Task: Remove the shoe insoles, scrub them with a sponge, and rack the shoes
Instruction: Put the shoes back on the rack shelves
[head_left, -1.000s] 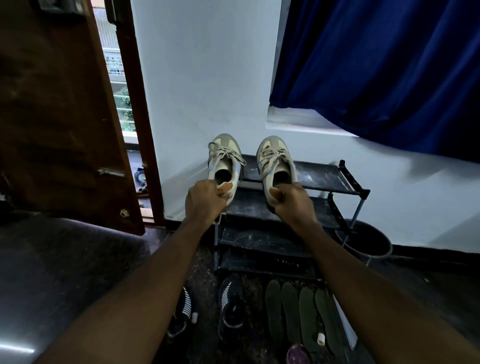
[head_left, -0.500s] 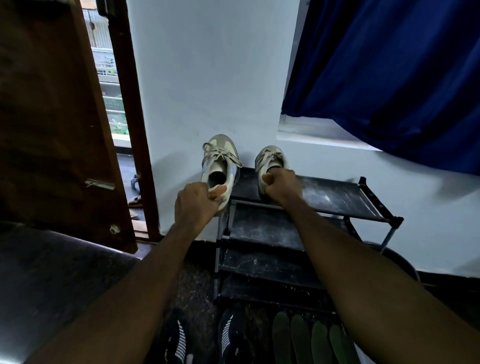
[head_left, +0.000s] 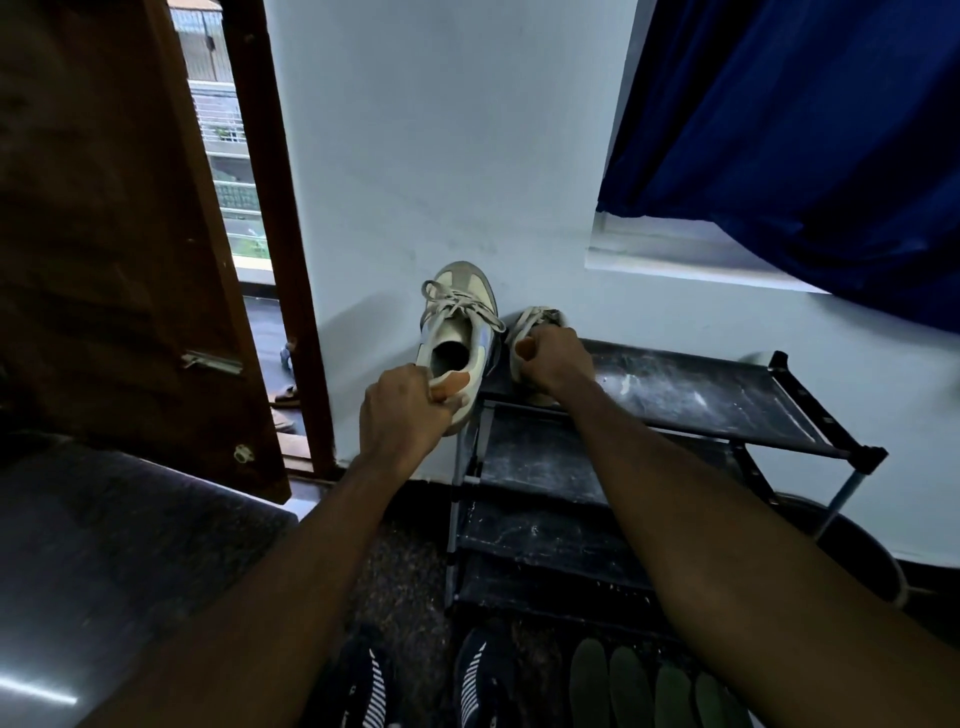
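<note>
L hand (head_left: 402, 410) grips heel of left shoe (head_left: 460, 332), mid-frame, off rack's edge. R hand (head_left: 553, 358) grips right shoe (head_left: 537, 317) on top shelf (head_left: 701, 395) of rack.

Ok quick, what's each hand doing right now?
Left hand: grips the heel of the left sneaker.
Right hand: grips the heel of the right sneaker.
</note>
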